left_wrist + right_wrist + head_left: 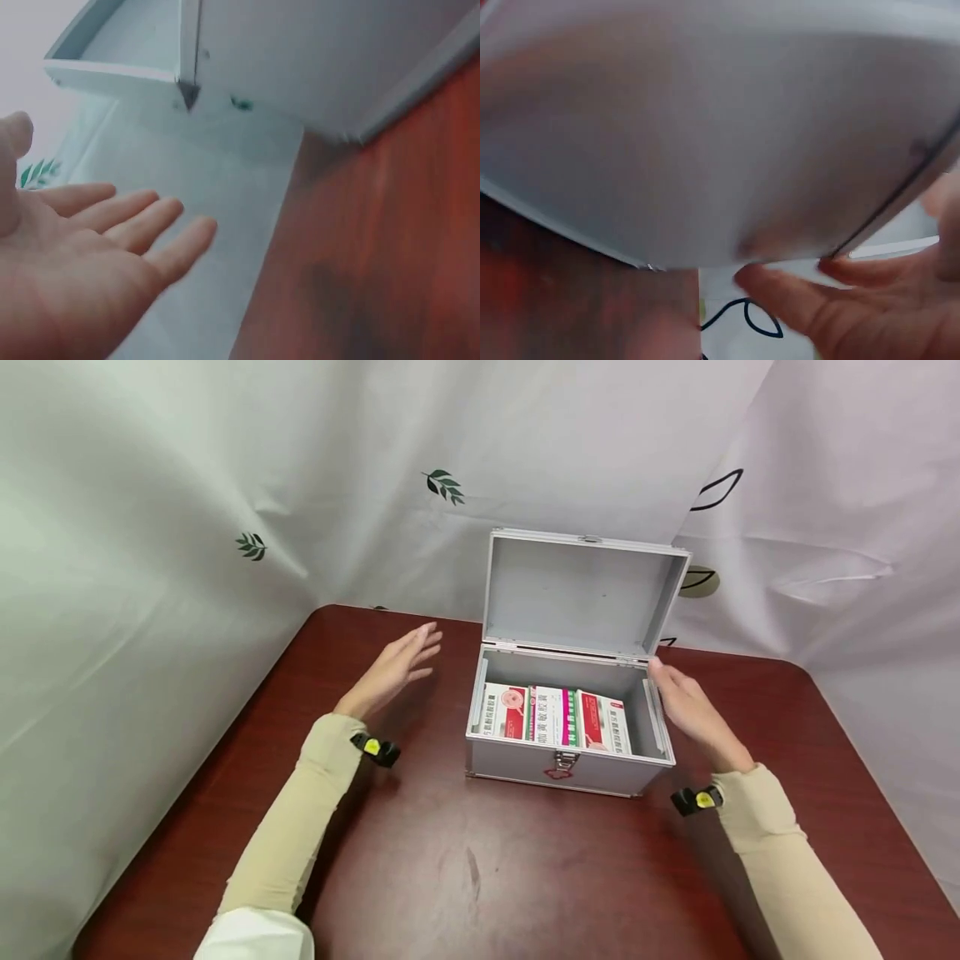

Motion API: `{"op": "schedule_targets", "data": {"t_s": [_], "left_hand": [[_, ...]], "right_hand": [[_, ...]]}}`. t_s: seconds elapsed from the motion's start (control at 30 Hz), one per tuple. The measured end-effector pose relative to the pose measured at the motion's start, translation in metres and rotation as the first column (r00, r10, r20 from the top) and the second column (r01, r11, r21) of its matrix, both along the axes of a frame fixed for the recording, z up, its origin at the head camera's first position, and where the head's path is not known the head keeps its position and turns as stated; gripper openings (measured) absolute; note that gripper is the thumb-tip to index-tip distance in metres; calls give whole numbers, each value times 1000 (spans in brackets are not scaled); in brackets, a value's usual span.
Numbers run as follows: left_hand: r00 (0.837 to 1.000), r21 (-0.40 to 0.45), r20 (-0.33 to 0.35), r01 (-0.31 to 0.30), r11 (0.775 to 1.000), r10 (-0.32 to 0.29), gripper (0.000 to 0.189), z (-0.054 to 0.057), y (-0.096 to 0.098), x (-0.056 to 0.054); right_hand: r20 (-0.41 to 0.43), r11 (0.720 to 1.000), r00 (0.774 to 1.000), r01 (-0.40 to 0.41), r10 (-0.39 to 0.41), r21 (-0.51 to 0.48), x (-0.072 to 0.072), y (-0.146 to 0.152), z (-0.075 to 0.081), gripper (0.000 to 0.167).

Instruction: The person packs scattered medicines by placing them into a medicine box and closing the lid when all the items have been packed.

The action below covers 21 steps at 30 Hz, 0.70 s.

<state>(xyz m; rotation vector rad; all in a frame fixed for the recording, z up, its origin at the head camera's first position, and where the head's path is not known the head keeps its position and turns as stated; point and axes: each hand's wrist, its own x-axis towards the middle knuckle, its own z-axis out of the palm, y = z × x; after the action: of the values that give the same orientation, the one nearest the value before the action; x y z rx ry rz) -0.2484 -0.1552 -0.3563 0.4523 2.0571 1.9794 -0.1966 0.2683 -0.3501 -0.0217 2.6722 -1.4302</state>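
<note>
An aluminium case [517, 764] stands on the table with its lid [573, 593] raised. Inside are medicine boxes: a red-and-white one [504, 710] at left, a white one with a magenta stripe [551, 717] in the middle, and another red-and-white one [606, 722] at right. My left hand [393, 668] hovers left of the case, apart from it, fingers extended and palm facing it. Beside the case's right side is my right hand [693, 714], fingertips at the rear corner near the hinge. In the right wrist view, the fingers [780, 292] lie close to the case's edge; contact is unclear.
The dark red wooden table [465, 860] has rounded far corners. A pale curtain [360, 460] with leaf prints hangs behind it and along both sides. A latch [564, 762] with a red emblem is on the case's front.
</note>
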Motion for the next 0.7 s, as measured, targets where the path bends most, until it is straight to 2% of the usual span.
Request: {"op": "schedule_targets", "data": {"t_s": [0.07,0.13,0.2,0.27,0.37,0.43,0.5,0.63,0.7], "left_hand": [[999,83,8,32,996,-33,63,6,12,-8],[998,144,7,69,987,-70,63,14,24,-15],[995,171,-7,98,980,-98,64,24,36,-21],[994,182,-17,108,977,-107,66,34,47,-28],[994,166,-25,112,980,-109,68,53,60,-36],[994,151,-24,105,983,-103,68,66,68,-40],[995,134,-20,97,986,-95,69,78,73,-41],[997,110,-13,82,991,-81,68,96,78,-40],[997,100,-16,72,992,-71,68,102,78,-37]], "right_hand": [[-25,996,1000,0,-2,-88,-11,1,6,84],[-47,974,999,-1,-10,-225,-22,2,13,83],[-76,935,997,-5,-23,-355,-32,2,21,80],[-95,880,995,-10,-40,-474,-40,1,29,78],[-122,804,991,-28,-56,-594,-48,1,43,74],[-153,764,987,-56,-56,-643,-52,0,52,72],[-189,737,981,-94,-47,-670,-54,-1,62,69],[-230,705,973,-149,-21,-694,-55,-5,77,64],[-240,703,970,-147,-34,-696,-54,-7,83,60]]}}
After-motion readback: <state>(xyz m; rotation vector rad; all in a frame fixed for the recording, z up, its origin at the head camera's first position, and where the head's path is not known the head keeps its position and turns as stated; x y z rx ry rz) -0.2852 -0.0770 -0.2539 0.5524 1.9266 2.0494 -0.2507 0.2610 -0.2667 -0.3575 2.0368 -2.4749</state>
